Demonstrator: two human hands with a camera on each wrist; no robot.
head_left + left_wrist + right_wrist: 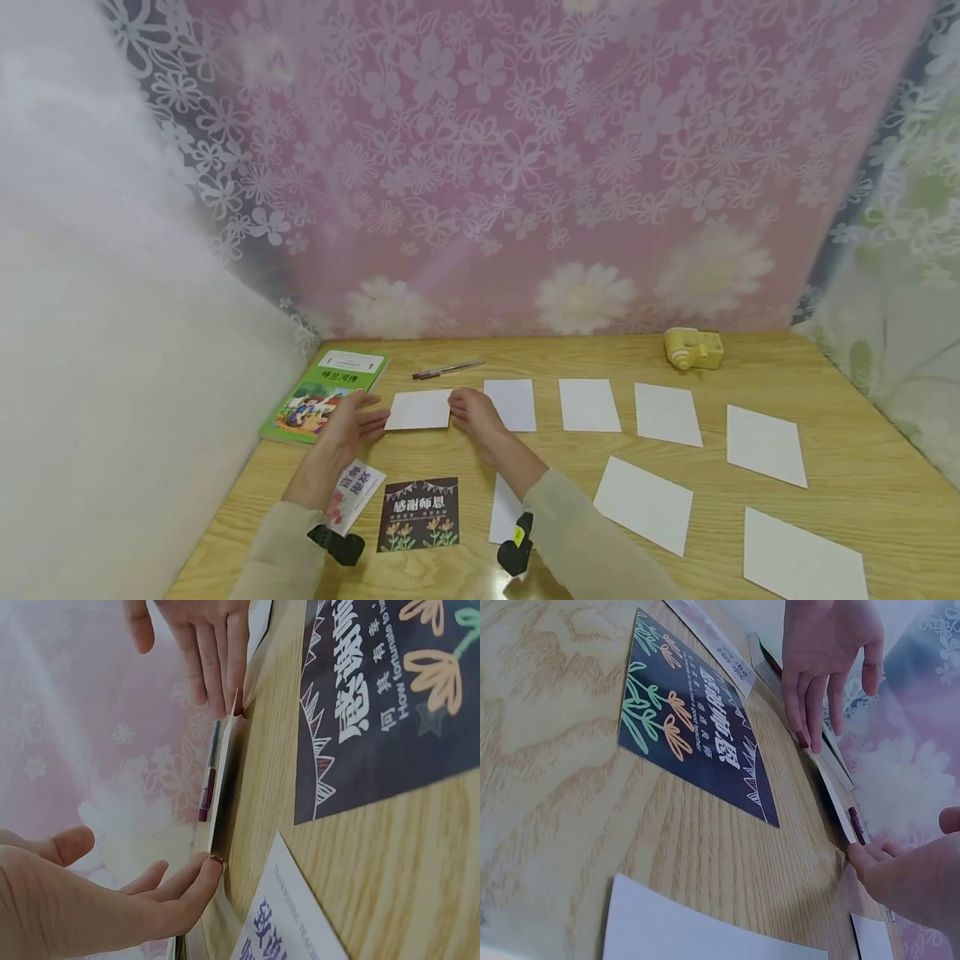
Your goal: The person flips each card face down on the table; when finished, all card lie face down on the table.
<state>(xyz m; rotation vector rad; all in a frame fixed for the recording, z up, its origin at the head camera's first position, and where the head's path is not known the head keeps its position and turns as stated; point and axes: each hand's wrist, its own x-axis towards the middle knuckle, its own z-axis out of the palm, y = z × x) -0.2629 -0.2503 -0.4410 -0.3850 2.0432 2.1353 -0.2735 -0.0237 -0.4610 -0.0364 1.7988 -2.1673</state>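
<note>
A white card (418, 410) lies between my two hands, near the back left of the table. In the left wrist view the card (224, 776) appears edge-on, with shadow beneath it. My left hand (348, 427) has its straight fingertips at the card's left edge, thumb held apart. On the opposite edge, my right hand (477, 418) touches the card with extended fingertips, its thumb also away from the card. Nearer the front lie a dark card with flower drawings (417, 515) and a white card with purple lettering (362, 483), partly behind the left forearm.
Several white cards, such as one at the back (589, 405) and one at the front right (802, 554), are spread rightward. A green book (309, 408) lies left, partly behind the left hand. A pen (448, 370) and a yellow toy-like object (692, 348) are farther back.
</note>
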